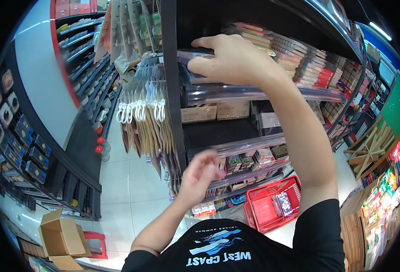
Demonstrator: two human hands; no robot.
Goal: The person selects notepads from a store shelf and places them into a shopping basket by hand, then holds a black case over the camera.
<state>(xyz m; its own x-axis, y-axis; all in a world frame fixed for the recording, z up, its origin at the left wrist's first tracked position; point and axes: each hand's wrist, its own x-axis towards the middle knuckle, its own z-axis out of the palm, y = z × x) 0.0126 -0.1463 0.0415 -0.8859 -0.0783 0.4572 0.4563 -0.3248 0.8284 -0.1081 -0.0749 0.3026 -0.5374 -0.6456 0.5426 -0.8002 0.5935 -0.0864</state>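
My right hand (pixel 234 59) reaches onto the upper shelf, its thumb and fingers apart over a stack of flat packs (pixel 195 58) at the shelf's left end. The packs' far side is hidden behind the hand. Right of it, rows of notebooks or small books (pixel 299 59) stand along the same shelf. My left hand (pixel 201 174) is raised in front of the lower shelves, slightly blurred, with its fingers curled; whether anything is between them is hidden. Boxes marked "NOTEBOOK" (pixel 233 110) sit on the shelf between the two hands.
A red basket (pixel 254 213) holding a purple pack (pixel 283 204) is on the floor below the shelves. Bagged items (pixel 147 97) hang left of the dark shelf post (pixel 170 90). An open cardboard box (pixel 66 235) is at the lower left. Wooden sticks (pixel 372 145) lean at the right.
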